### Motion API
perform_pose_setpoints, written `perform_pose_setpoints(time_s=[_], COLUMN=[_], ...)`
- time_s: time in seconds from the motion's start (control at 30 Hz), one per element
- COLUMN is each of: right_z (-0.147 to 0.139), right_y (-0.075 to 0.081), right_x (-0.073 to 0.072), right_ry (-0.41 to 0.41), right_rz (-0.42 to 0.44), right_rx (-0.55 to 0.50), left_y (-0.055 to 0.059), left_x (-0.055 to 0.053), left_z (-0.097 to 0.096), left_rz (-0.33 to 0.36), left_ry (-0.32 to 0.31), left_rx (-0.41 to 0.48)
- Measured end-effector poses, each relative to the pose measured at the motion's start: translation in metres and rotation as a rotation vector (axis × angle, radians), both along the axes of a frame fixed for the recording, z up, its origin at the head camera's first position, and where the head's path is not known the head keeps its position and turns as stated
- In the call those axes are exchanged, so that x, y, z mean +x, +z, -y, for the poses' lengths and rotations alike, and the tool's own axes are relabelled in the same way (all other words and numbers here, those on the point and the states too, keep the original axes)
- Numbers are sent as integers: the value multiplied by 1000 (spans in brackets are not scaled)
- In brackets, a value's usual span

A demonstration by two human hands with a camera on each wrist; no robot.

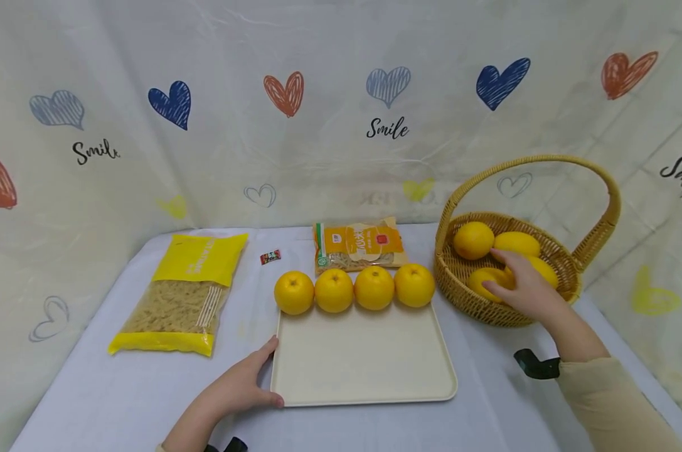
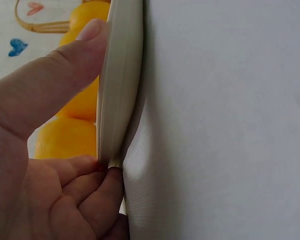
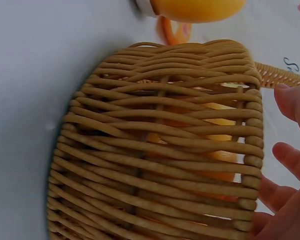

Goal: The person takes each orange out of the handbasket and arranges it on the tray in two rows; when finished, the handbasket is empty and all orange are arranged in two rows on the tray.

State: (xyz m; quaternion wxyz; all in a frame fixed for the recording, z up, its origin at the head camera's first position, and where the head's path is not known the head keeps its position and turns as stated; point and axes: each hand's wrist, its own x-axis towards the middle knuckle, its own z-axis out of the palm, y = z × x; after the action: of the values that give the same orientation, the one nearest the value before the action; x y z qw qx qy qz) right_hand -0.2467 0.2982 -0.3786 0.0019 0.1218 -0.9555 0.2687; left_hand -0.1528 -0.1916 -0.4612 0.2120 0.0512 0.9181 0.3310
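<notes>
My left hand (image 1: 240, 384) holds the near left corner of a cream tray (image 1: 363, 358); the left wrist view shows the thumb (image 2: 92, 45) at the rim and the other fingers curled against it. Several oranges (image 1: 334, 290) stand in a row along the tray's far edge. My right hand (image 1: 526, 285) reaches over the wicker basket (image 1: 459, 301), its fingers spread over the fruit. Inside lie a round orange (image 1: 474, 240) and several longer yellow fruits (image 1: 517, 243), one partly covered by the hand. The right wrist view shows the fingertips just beyond the basket rim.
A yellow bag of dry pasta (image 1: 179, 295) lies left of the tray. An orange-coloured food packet (image 1: 360, 246) is behind the orange row, with a small red-and-black wrapped packet (image 1: 270, 257) to its left. The basket's tall handle (image 1: 535, 158) arches over it. A printed curtain hangs behind.
</notes>
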Motion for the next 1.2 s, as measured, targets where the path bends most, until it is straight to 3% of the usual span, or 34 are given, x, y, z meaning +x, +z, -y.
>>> perform_pose_setpoints(time_s=[0.4, 0.67, 1.2], right_z=[-11, -12, -8], right_y=[-20, -21, -19], right_x=[-9, -14, -15], right_ry=[7, 50, 52], right_rz=[93, 93, 134], right_rx=[78, 90, 93], left_y=[-1, -2, -3], left_x=[0, 0, 1], left_z=[0, 0, 0], left_rz=[8, 4, 13], left_ry=[15, 19, 14], left_rx=[-8, -6, 6])
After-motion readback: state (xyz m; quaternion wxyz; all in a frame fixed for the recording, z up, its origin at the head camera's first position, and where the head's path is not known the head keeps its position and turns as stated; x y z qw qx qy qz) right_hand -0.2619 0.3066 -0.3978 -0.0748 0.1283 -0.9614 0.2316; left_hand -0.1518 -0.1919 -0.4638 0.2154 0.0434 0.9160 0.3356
